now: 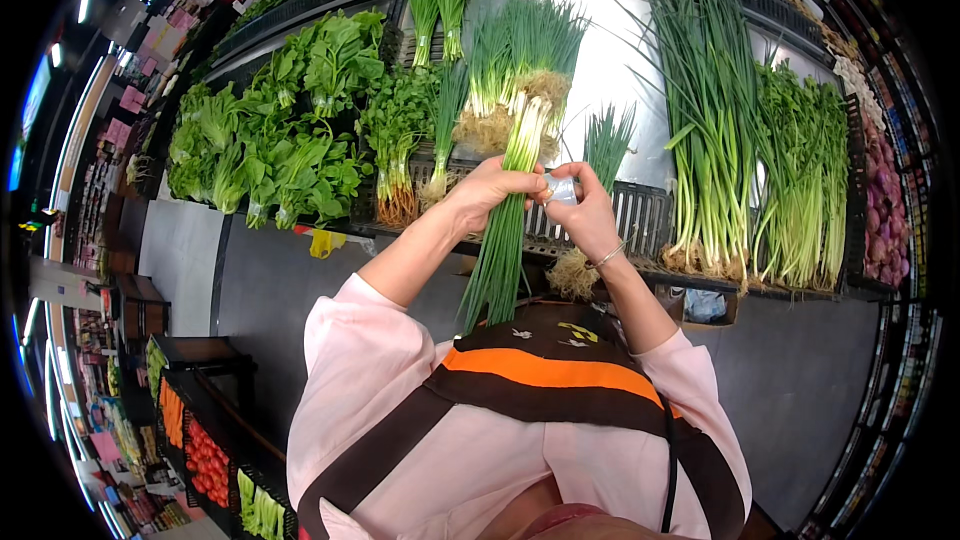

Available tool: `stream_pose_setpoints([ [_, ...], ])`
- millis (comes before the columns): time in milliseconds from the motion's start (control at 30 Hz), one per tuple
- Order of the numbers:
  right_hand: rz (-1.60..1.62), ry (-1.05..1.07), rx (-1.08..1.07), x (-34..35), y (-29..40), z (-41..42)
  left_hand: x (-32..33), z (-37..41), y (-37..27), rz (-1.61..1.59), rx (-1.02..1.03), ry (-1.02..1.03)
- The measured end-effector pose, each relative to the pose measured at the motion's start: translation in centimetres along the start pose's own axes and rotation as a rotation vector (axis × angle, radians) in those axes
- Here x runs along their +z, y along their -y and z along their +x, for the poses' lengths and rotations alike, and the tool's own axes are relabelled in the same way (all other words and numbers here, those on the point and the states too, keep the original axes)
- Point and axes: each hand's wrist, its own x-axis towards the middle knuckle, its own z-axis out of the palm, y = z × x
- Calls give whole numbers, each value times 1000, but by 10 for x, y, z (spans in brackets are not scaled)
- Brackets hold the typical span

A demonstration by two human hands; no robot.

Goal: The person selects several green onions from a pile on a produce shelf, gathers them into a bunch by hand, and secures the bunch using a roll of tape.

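Note:
My left hand [491, 191] grips a bunch of scallions [496, 255] around its middle. The white stems and roots point away from me, and the green leaves hang down toward my apron [555, 371]. In my right hand [589, 210] is a small roll of clear tape [562, 190], held close against the left thumb at the bunch's side. Whether a strip of tape is stuck to the stems is too small to tell. Just beyond, a pile of scallions [529, 34] with tangled roots lies on the metal display surface [626, 67].
A smaller scallion bunch [609, 139] lies near a black plastic crate [643, 214]. Long scallions [709, 127], leafy celery [802, 172] and purple onions [883, 202] are on the right. Leafy greens [281, 135] fill the left. Roots [574, 275] hang below my right wrist.

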Motion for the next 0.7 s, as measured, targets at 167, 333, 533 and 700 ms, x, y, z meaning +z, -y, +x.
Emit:
stream_pose_setpoints([
  [167,86,36,-39,0,-5,-7,1,2,-10,23,10,15],
  [333,40,226,-140,-15,2,-11,-20,5,-24,61,-12,101],
  [533,45,330,114,-20,0,-4,-22,-1,-38,308,16,161],
  [700,-62,-12,-166,-14,12,4,-37,17,-27,1113,356,-174],
])
